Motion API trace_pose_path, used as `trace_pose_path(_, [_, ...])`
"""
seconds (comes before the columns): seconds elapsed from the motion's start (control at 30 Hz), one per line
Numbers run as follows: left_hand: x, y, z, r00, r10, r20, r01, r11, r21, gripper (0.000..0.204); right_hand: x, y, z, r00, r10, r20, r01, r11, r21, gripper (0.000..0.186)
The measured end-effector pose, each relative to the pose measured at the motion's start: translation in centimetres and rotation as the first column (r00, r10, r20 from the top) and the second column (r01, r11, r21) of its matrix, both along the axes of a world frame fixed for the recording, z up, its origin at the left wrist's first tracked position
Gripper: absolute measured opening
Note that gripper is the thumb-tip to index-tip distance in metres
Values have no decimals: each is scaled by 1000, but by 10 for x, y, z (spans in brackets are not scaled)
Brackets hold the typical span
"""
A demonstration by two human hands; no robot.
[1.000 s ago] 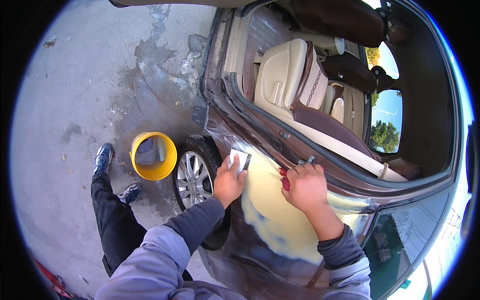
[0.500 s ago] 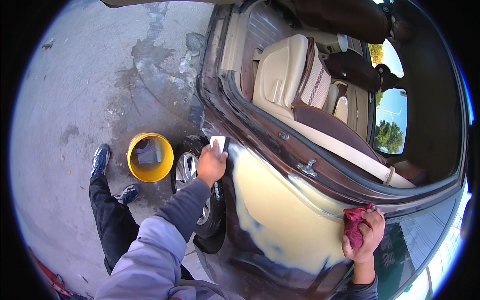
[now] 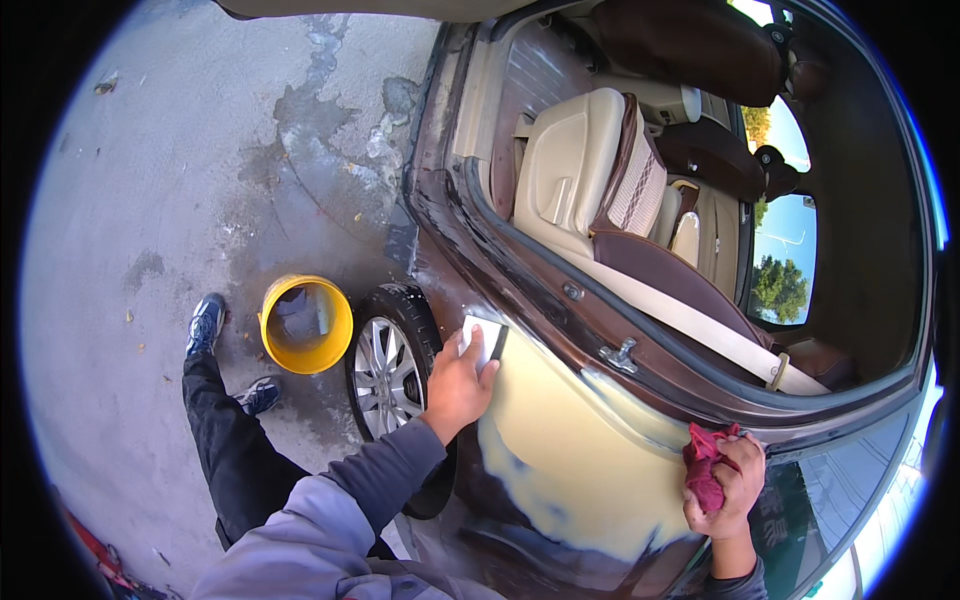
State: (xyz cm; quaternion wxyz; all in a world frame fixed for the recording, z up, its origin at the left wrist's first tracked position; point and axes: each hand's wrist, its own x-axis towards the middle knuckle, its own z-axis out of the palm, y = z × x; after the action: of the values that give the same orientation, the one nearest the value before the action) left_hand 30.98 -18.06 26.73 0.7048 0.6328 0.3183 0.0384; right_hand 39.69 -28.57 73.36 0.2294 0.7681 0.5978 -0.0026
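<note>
My left hand presses a flat white sanding block with a dark edge against the upper left end of a yellow filler patch. This patch covers much of the brown car's rear side panel, and bluish-grey smears line its lower border. At the patch's right end my right hand is closed around a crumpled red cloth, near the rear window edge. The face of the block against the panel is hidden.
Left of the car's wheel stands a yellow bucket holding some water. My legs and shoes are left of it on wet-stained concrete. Above the panel, the open doorway shows beige seats, a metal door latch and a pale seat belt.
The left hand has slid the sanding block right and nearer to me, from above the wheel onto the filler's edge. The right hand stays with the cloth. The view has shifted slightly.
</note>
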Motion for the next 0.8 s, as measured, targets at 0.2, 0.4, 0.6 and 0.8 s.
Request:
trace_pose_path(0.2, [15,1,-24,977,210,-46,-205,975,90,65,0,-2,3,1000,-19,13,20,1000,-21,45])
trace_pose_path(0.4, [0,-7,-5,1000,14,5,-15,997,73,71,0,1,0,1000,12,9,-12,1000,-23,46])
trace_pose_path(0.6, [7,-6,-32,997,28,-68,-22,995,99,67,0,1,0,1000,0,7,0,1000,-11,46])
trace_pose_path(0.8, [7,-14,-53,981,160,-112,-156,987,41,66,2,1,-1,1000,23,-9,-23,1000,-15,47])
